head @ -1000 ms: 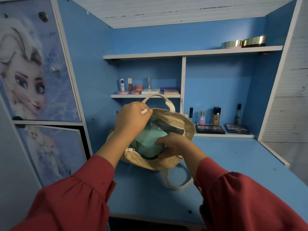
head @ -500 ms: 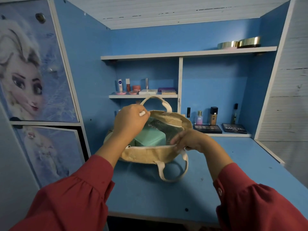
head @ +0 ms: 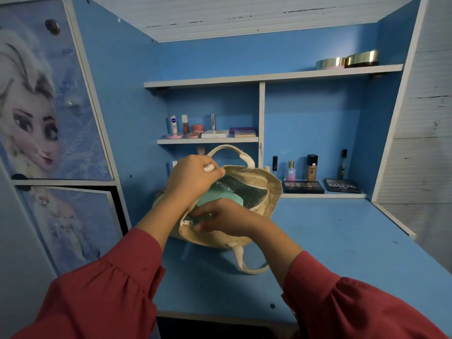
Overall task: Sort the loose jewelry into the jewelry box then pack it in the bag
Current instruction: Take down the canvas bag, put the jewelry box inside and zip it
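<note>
Along the far edge of the blue counter (head: 342,241) sit two dark eyeshadow palettes (head: 303,187), with a small perfume bottle (head: 290,170) and a foundation bottle (head: 311,167) standing behind them. The small shelf (head: 208,141) above holds tubes, a pink jar and flat compacts; two gold tins (head: 347,61) rest on the top shelf at far right. A cartoon-printed cupboard door (head: 44,94) fills the left side.

The woven bag (head: 271,192) stands in the middle of the counter, mouth open towards me, one handle (head: 234,152) arched up behind and the other drooping onto the counter near me. The mint green jewelry box (head: 220,199) lies inside it, mostly covered by my hands and the bag's near wall. The dark lining behind the box is hard to read.

My left hand (head: 193,179) is raised over the bag's left rim, its grip pinching a small white piece at the edge. My right hand (head: 227,218) reaches across into the mouth, fingers curled down against the box's near edge and the white zipper end; I cannot tell whether that grip pinches anything.
</note>
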Tool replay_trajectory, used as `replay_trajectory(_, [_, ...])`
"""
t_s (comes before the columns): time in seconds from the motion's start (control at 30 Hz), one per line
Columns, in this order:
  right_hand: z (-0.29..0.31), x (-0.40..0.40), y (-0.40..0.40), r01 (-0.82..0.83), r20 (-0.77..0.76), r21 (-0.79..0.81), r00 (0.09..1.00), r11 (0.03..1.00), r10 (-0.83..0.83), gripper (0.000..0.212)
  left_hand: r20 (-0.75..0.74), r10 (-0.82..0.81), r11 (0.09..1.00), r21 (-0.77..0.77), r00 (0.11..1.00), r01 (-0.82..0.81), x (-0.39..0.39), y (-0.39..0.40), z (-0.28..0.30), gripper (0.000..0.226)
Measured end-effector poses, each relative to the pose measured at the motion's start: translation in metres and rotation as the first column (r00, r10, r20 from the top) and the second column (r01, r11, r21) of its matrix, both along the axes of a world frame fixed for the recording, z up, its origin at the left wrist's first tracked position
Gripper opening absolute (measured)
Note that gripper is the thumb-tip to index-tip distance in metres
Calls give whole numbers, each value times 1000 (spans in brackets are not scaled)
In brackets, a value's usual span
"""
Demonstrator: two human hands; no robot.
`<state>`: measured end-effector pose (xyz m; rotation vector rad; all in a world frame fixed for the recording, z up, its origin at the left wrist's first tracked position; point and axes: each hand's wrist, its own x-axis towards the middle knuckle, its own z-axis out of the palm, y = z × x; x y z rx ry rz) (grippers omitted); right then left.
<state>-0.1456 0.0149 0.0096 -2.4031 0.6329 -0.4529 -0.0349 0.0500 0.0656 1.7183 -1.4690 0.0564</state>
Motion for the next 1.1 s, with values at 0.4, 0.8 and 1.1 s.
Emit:
replay_trajectory(0.4, [-25, 20, 4, 101, 254, 131, 958, 986, -132, 16, 137, -63, 985, 170, 989, 40, 0, 19, -1, 27])
replay_trajectory(0.8, [-25, 20, 9, 208, 363, 189, 893, 960, -265, 5, 209, 23, 968, 241, 978, -75, 12, 52, -14, 69])
replay_trajectory(1.1, [-25, 16, 20, 283, 382, 93, 875, 954, -297, 12, 378, 82, 943, 271, 922, -195, 10, 63, -22, 42])
